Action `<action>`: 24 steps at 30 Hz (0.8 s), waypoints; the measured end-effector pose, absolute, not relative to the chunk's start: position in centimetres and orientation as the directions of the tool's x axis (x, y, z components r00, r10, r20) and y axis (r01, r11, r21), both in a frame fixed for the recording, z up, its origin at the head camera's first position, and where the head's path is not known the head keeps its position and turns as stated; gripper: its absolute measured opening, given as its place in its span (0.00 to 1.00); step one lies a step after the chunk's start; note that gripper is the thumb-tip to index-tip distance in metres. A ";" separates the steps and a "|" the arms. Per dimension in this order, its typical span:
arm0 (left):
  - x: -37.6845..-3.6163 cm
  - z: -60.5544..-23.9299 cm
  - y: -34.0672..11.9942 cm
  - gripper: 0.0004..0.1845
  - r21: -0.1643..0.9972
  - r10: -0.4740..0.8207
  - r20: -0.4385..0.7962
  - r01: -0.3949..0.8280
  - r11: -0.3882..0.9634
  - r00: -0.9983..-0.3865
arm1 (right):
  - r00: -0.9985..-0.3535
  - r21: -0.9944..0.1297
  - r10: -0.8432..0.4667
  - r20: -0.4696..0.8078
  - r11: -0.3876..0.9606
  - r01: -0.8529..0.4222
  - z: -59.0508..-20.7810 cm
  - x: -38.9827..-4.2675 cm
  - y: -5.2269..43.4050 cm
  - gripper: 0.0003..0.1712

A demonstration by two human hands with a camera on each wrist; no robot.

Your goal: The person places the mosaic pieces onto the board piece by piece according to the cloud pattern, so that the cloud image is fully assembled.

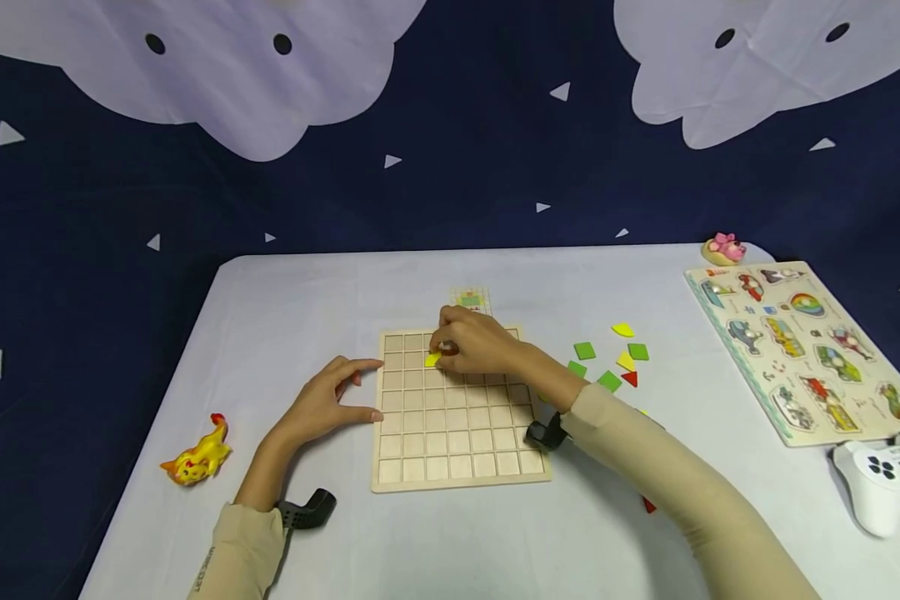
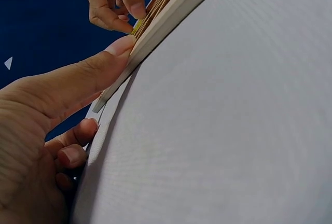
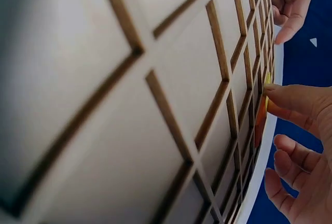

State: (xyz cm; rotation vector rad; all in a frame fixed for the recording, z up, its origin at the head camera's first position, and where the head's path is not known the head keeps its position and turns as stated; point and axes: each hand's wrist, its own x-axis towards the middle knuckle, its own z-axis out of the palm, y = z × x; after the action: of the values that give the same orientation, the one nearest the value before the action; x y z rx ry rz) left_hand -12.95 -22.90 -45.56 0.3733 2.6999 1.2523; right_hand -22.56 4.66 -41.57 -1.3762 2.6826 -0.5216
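One yellow tile (image 1: 432, 359), pinched by the right hand (image 1: 474, 343), meets the wooden grid board (image 1: 457, 467), otherwise bare; the left hand (image 1: 328, 402) braces its edge, fingers relaxed, while loose tiles (image 1: 610, 364) wait beyond the right wrist.

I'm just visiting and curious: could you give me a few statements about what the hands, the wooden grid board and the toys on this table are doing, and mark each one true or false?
1. The right hand pinches a yellow tile over the wooden grid board. True.
2. The left hand is lifted clear of the board. False: its thumb and fingers touch the board's left edge.
3. Loose green, yellow and red tiles lie on the table to the right of the board. True.
4. The white game controller lies on the grid board. False: it lies at the table's right edge, near the vehicle peg puzzle.
5. The yellow toy animal lies left of the board. True.
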 end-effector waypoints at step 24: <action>-13.0 -45.6 -22.9 0.40 0.762 0.287 -0.016 0.174 0.624 -0.958 | -0.703 -0.323 -0.703 0.104 0.645 -0.693 -39.6 -20.4 15.5 0.11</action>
State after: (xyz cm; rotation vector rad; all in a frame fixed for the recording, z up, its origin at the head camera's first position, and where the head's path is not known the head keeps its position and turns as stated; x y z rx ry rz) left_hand -12.98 -22.89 -45.60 0.3859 2.7065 1.2483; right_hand -20.36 15.50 -39.56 -1.1974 2.8214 -0.5335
